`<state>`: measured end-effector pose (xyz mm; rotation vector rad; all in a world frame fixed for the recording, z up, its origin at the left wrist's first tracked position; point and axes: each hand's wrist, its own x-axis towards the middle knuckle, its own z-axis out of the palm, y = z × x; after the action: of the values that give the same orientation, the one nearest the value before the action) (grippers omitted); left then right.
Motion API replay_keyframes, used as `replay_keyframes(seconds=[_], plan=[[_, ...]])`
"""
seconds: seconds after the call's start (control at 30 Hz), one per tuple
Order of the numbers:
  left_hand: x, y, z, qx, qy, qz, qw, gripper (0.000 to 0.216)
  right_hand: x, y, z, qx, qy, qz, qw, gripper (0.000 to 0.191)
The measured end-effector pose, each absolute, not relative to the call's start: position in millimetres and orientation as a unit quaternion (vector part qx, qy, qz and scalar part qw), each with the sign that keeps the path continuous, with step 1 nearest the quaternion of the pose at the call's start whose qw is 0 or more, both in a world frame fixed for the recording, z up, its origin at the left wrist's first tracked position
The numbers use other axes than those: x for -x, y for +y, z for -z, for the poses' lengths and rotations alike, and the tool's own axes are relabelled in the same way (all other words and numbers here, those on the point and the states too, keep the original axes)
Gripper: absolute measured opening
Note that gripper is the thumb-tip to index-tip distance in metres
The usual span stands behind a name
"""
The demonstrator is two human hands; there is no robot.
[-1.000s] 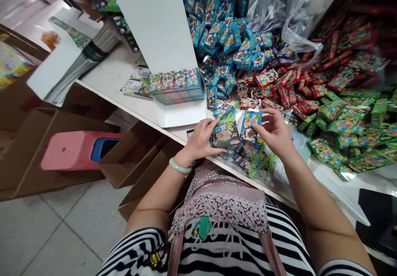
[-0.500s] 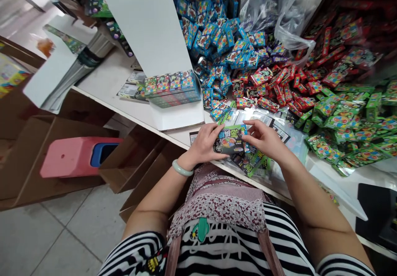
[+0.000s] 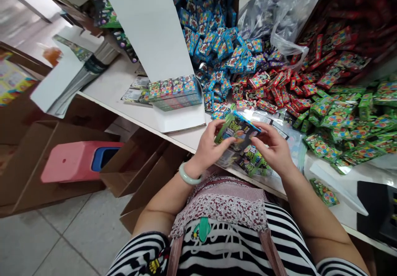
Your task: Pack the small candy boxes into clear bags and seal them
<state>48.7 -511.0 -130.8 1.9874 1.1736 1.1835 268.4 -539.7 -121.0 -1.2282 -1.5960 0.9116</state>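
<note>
Between both hands I hold a black and green printed pouch [image 3: 237, 132] with a blue strip along its upper edge, tilted over the table's front edge. My left hand [image 3: 214, 143] grips its left side, thumb on the printed face. At the right side, my right hand [image 3: 273, 145] pinches it with thumb and fingers. Under the hands lie several more black and green packets [image 3: 252, 160] on clear plastic bags [image 3: 290, 147]. What is inside the pouch is hidden.
Heaps of small blue boxes [image 3: 214, 40], red boxes [image 3: 279, 87] and green boxes [image 3: 344, 118] cover the table's back and right. A filled display box [image 3: 175, 94] with a tall white lid stands left. Below are cartons [image 3: 133, 164] and a pink stool [image 3: 68, 160].
The pouch has been lifted and turned, its right side now lower. My right hand has closed round its right edge, and my left thumb has moved onto its face.
</note>
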Motion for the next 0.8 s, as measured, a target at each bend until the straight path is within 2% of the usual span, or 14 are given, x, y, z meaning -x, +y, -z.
replay_keyframes(seconds=[0.07, 0.17, 0.3, 0.5, 0.6, 0.7, 0.8], plan=[[-60.0, -519.0, 132.3, -0.687, 0.412, -0.462, 0.379, 0.04, -277.0, -549.2, 116.0, 0.514, -0.655, -0.32, 0.452, 0.033], [-76.2, -534.4, 143.1, -0.648, 0.385, -0.454, 0.476, 0.039, -292.4, -561.4, 108.5, 0.522, -0.699, -0.252, 0.418, 0.032], [-90.8, -556.5, 166.2, -0.623, 0.365, -0.458, 0.519, 0.042, -304.6, -569.2, 101.9, 0.51, -0.735, -0.253, 0.369, 0.027], [-83.6, -565.8, 186.9, -0.634, 0.363, -0.443, 0.519, 0.054, -299.2, -571.5, 106.8, 0.501, -0.79, -0.205, 0.288, 0.022], [-71.0, -558.4, 186.3, -0.642, 0.368, -0.436, 0.512, 0.061, -293.1, -577.4, 121.5, 0.517, -0.734, -0.206, 0.388, 0.031], [-62.5, -551.4, 185.2, -0.64, 0.38, -0.445, 0.498, 0.061, -283.2, -585.4, 142.3, 0.538, -0.602, -0.28, 0.519, 0.046], [-63.5, -548.3, 185.1, -0.641, 0.373, -0.451, 0.498, 0.061, -271.8, -589.1, 159.2, 0.546, -0.506, -0.369, 0.556, 0.045]])
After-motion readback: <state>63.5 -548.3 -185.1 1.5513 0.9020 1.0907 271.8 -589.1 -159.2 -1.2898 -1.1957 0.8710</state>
